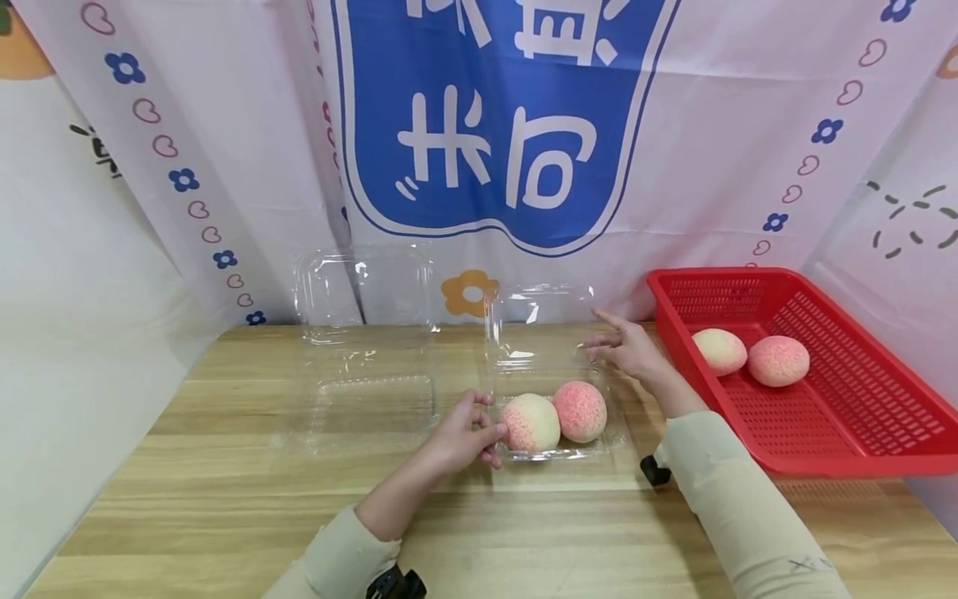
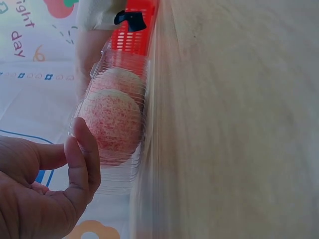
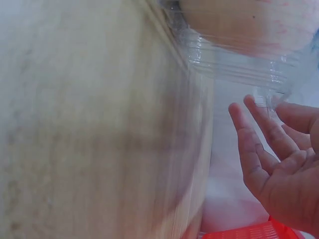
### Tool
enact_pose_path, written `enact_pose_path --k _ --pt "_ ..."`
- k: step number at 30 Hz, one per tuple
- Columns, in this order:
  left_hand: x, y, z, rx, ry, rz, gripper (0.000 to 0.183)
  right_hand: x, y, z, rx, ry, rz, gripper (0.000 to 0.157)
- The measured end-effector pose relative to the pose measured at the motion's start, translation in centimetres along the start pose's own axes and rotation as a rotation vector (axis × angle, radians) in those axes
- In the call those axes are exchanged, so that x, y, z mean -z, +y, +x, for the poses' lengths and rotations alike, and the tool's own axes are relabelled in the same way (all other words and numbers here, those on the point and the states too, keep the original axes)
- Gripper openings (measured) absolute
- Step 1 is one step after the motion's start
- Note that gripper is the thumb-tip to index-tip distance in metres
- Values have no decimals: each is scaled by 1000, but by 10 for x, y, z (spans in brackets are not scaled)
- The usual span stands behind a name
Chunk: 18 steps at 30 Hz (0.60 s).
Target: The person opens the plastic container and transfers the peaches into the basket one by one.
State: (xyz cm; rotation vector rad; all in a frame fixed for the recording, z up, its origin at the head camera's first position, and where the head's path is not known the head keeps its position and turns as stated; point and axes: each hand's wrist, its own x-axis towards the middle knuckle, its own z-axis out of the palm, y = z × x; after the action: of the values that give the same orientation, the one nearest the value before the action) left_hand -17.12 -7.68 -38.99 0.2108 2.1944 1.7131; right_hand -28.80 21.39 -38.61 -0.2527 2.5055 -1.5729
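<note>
Two round pink-and-cream peaches sit side by side in the base of a clear plastic clamshell box (image 1: 554,454), the left peach (image 1: 533,424) paler and the right peach (image 1: 580,412) pinker. The box's lid (image 1: 542,320) stands raised at the back. My left hand (image 1: 466,434) pinches the box's left rim between thumb and fingers, with the thumb close to the paler peach; the left wrist view shows the fingers (image 2: 83,159) bent at that rim. Fingers extended, my right hand (image 1: 629,349) is at the right side of the lid, its thumb near a small clear tab (image 3: 266,97).
Left of this box stands another clear clamshell (image 1: 374,416), lid raised, with nothing visible inside. A red plastic basket (image 1: 861,399) on the right contains a pale peach (image 1: 720,351) and a pink peach (image 1: 778,361). Behind the wooden table (image 1: 224,499) hangs a printed curtain (image 1: 479,150).
</note>
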Motion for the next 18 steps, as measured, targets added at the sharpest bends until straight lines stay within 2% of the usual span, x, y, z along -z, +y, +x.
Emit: enact_pose_path --k 11,18 --pt "0 -1 0 6 10 8 45 -2 3 0 -67 -52 2 79" --pt "-1 0 0 7 11 -4 45 -3 6 -1 -51 -45 -4 63"
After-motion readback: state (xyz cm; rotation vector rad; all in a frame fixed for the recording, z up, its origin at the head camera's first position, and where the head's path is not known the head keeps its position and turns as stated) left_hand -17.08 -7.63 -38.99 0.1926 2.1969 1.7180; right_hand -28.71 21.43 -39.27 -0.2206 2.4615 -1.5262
